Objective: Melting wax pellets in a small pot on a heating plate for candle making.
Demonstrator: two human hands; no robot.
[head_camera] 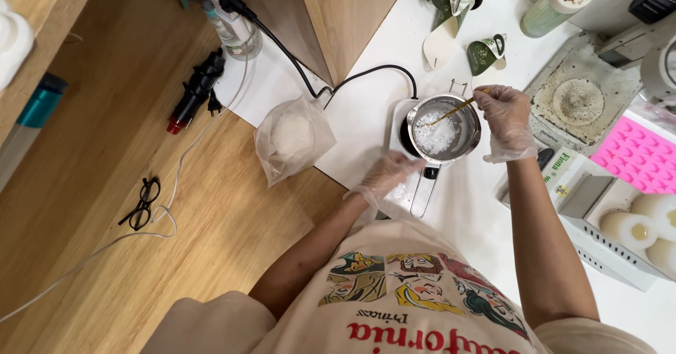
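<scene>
A small metal pot [470, 112] stands on a white hot plate [398, 126] and holds white flakes [436, 134]. My right hand [505, 120], in a clear glove, pinches a thin yellowish stick [456, 107] whose tip dips into the flakes. My left hand [386, 174], also gloved, rests beside the hot plate near the pot's long handle [421, 196], fingers spread and holding nothing. The hot plate's black cord [366, 74] runs off to the upper left.
A clear bag of white flakes [290, 141] lies left of the hot plate. A pink silicone mould [637, 158], white candles in a box [634, 227] and a speckled scale [577, 104] sit to the right. Glasses [143, 203] and a black glue gun [196, 90] lie on the wooden surface.
</scene>
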